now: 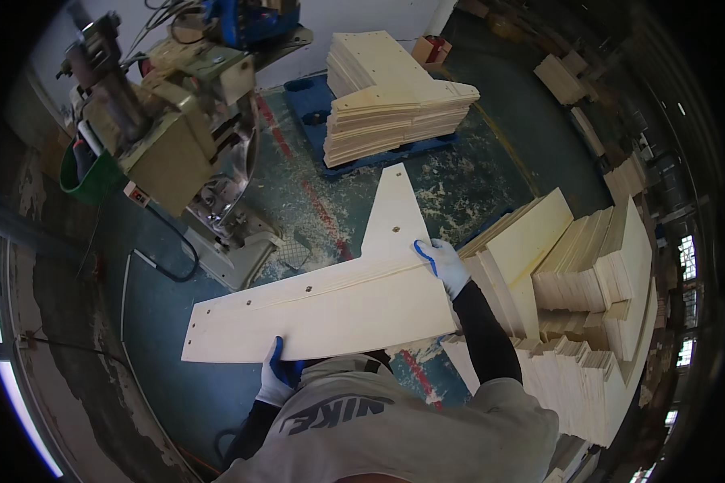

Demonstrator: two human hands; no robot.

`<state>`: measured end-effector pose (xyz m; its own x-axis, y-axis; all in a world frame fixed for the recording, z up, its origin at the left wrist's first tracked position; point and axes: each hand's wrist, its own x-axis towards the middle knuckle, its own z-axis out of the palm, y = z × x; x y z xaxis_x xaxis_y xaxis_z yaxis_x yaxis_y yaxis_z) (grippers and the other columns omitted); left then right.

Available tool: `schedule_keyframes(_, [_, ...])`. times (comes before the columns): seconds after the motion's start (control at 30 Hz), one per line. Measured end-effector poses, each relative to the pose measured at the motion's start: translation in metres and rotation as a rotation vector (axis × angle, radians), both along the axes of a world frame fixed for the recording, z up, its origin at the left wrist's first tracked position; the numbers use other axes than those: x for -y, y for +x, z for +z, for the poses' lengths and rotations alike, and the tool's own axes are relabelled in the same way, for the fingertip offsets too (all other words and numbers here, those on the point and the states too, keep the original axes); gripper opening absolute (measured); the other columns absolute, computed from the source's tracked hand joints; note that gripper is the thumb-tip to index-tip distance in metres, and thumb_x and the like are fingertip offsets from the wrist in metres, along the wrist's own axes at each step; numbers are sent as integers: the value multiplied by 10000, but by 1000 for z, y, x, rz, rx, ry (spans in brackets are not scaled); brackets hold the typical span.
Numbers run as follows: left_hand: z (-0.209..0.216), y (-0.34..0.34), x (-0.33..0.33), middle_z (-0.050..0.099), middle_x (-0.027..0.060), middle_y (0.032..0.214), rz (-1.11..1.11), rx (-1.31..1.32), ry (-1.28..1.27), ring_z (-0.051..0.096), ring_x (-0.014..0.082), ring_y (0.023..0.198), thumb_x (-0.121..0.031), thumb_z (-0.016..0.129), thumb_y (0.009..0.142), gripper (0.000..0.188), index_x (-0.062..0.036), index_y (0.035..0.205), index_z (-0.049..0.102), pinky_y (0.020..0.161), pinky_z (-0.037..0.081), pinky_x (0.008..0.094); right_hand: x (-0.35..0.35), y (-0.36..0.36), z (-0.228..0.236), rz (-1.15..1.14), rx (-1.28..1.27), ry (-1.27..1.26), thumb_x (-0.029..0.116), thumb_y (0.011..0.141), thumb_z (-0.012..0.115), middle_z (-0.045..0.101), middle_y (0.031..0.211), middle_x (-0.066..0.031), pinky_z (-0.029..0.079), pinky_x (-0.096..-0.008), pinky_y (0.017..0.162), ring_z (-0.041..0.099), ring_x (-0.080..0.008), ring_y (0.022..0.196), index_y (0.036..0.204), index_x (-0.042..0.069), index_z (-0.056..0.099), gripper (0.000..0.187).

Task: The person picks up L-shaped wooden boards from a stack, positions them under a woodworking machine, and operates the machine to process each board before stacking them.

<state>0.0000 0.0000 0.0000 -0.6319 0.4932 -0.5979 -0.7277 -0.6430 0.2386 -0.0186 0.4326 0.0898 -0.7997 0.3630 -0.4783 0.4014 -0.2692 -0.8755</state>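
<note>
A large L-shaped plywood panel (338,302) is held flat in front of my body, its narrow arm pointing away from me. Small dark metal inserts dot the panel along its edges. My left hand (279,377), in a white glove with blue on the palm side, grips the near edge with the thumb on top; its other fingers are hidden underneath. On the right edge, by the base of the narrow arm, my right hand (445,266) in a matching glove is closed round the wood.
Ahead on the left stands a floor machine (177,145) with a green bin (93,173) on its side. Similar panels form a stack (403,121) on a blue pallet (306,105). More plywood stacks (580,274) crowd my right side. Wood shavings (451,189) litter the green floor.
</note>
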Motion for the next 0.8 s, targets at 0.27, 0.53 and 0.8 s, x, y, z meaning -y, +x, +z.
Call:
schedule_keyframes(0.27, [9, -63, -249, 497, 167, 1476, -170, -34, 150, 486, 296, 1368, -293, 533, 1069, 508, -8, 1474, 421, 1158, 406, 412, -194, 95, 44, -347, -210, 172, 183, 1009, 633, 676, 1003, -47, 511, -256, 788, 630, -107, 871, 1104, -40, 646, 243])
schedule_keyframes(0.53, [31, -212, -450, 608, 142, 1345, 88, -347, 48, 631, 283, 1180, -376, 576, 1042, 525, -36, 1429, 476, 968, 549, 435, -268, 76, 21, -675, -243, 521, 166, 1016, 617, 613, 1227, -92, 484, -278, 929, 588, -141, 1077, 1279, -56, 547, 351])
schedule_keyframes(0.8, [68, -410, -613, 670, 121, 1228, 32, -549, -48, 675, 249, 1075, -323, 645, 1014, 463, -6, 1341, 564, 891, 574, 388, -385, -149, 30, -439, -227, 1023, 190, 948, 692, 417, 1547, -221, 366, -390, 1141, 463, -322, 1382, 1529, -38, 354, 710])
